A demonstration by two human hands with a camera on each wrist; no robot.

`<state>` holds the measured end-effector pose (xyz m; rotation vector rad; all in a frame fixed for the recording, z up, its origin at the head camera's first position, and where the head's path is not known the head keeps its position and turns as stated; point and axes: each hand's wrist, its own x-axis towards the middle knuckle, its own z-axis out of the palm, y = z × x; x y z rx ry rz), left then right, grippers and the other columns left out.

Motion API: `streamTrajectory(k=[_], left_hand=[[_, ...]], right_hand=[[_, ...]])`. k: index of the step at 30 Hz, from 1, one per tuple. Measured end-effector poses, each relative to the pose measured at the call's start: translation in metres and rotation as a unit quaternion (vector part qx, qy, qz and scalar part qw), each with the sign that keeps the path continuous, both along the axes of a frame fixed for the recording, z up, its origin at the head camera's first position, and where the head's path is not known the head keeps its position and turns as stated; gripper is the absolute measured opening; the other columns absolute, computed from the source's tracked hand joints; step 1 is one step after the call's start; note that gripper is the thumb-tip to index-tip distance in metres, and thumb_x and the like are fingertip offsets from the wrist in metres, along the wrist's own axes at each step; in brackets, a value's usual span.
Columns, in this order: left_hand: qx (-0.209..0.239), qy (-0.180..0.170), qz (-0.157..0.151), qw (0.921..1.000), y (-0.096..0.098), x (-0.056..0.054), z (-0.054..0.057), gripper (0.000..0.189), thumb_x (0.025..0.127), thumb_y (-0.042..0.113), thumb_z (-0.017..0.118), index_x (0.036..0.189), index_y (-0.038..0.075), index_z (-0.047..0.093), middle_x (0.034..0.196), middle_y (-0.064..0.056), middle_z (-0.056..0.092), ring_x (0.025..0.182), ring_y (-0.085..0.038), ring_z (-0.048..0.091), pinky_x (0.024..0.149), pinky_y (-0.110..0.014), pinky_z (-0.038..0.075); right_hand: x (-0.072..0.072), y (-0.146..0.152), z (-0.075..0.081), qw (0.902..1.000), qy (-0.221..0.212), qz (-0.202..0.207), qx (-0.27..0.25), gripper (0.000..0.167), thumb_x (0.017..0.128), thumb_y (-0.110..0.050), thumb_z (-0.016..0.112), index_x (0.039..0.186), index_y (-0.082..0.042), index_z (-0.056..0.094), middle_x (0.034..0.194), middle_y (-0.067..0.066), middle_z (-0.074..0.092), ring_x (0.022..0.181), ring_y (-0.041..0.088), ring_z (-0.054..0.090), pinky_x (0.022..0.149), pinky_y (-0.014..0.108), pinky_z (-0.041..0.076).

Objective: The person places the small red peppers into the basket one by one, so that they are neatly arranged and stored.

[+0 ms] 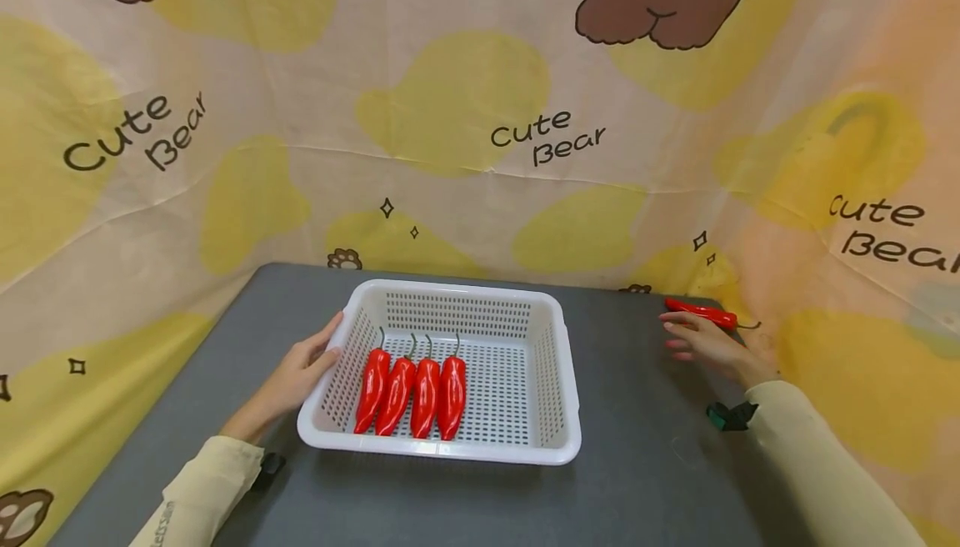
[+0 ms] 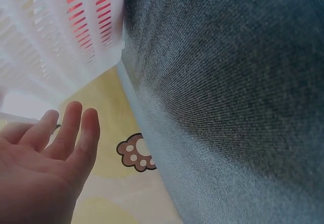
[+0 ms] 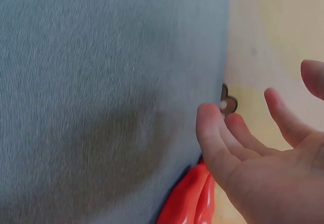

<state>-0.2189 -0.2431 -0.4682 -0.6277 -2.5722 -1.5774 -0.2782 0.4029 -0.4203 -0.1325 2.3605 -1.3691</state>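
A white perforated plastic basket (image 1: 555, 380) stands on the dark grey table, with several glossy red chili peppers (image 1: 426, 397) lined up in its left half, stems toward the far side. My left hand (image 1: 303, 372) rests at the basket's left rim, fingers nearly straight; the left wrist view shows these fingers (image 2: 73, 128) extended below the basket wall (image 2: 55, 37). Over at the table's far right corner lies another red chili pepper (image 1: 705, 312). My right hand (image 1: 708, 345) is right beside it, palm empty and fingers spread. The right wrist view shows this pepper (image 3: 185, 198) partly hidden behind the fingers.
A patterned cloth backdrop (image 1: 450, 113) with bear prints rises behind the table and along both sides. Grey tabletop (image 1: 630, 397) lies between the basket and the right hand. Dark wrist straps (image 1: 731, 416) sit at both sleeves.
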Motion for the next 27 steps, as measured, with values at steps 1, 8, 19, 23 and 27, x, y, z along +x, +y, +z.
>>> streamTrajectory(k=[1, 8, 19, 23, 27], left_hand=[[0.0, 0.001, 0.001, 1.0, 0.0, 0.0, 0.0, 0.063, 0.103, 0.004, 0.051, 0.158, -0.004, 0.022, 0.139, -0.044, 0.048, 0.09, -0.043, 0.074, 0.063, -0.036, 0.065], [0.006, 0.0, 0.004, 1.0, 0.001, 0.0, 0.002, 0.062, 0.103, 0.004, 0.049, 0.158, -0.005, 0.022, 0.141, -0.044, 0.046, 0.092, -0.045, 0.073, 0.064, -0.037, 0.065], [0.007, -0.001, 0.01, 0.9999, 0.001, 0.0, -0.001, 0.063, 0.103, 0.004, 0.05, 0.159, -0.002, 0.022, 0.142, -0.043, 0.046, 0.091, -0.045, 0.073, 0.063, -0.036, 0.065], [0.007, -0.001, 0.008, 0.9999, 0.001, 0.0, 0.0, 0.063, 0.103, 0.005, 0.05, 0.159, -0.001, 0.022, 0.142, -0.043, 0.045, 0.091, -0.046, 0.073, 0.062, -0.036, 0.064], [0.006, -0.001, 0.009, 0.9999, 0.002, 0.0, 0.0, 0.063, 0.103, 0.004, 0.05, 0.159, -0.001, 0.022, 0.142, -0.044, 0.045, 0.089, -0.043, 0.074, 0.061, -0.035, 0.064]], right_hand=[[0.0, 0.002, 0.001, 1.0, 0.003, -0.002, 0.004, 0.066, 0.111, -0.035, 0.036, 0.157, 0.009, 0.016, 0.163, 0.037, 0.01, 0.142, 0.059, 0.033, 0.113, 0.06, 0.043], [-0.001, 0.021, 0.001, 0.9997, -0.013, -0.008, 0.018, 0.071, 0.111, -0.037, 0.031, 0.159, 0.008, 0.003, 0.163, 0.039, 0.003, 0.145, 0.059, 0.024, 0.117, 0.063, 0.035], [0.008, 0.043, -0.006, 0.9944, -0.037, -0.06, 0.079, 0.079, 0.11, -0.039, 0.034, 0.157, 0.01, -0.006, 0.159, 0.044, 0.007, 0.141, 0.06, 0.029, 0.113, 0.057, 0.044], [0.011, 0.048, -0.008, 0.9918, -0.031, -0.067, 0.105, 0.079, 0.109, -0.037, 0.038, 0.156, 0.011, -0.004, 0.156, 0.046, 0.012, 0.137, 0.06, 0.035, 0.107, 0.054, 0.051], [0.013, 0.051, -0.008, 0.9872, -0.036, -0.081, 0.132, 0.082, 0.108, -0.037, 0.042, 0.155, 0.012, -0.004, 0.155, 0.047, 0.01, 0.134, 0.059, 0.041, 0.102, 0.053, 0.055]])
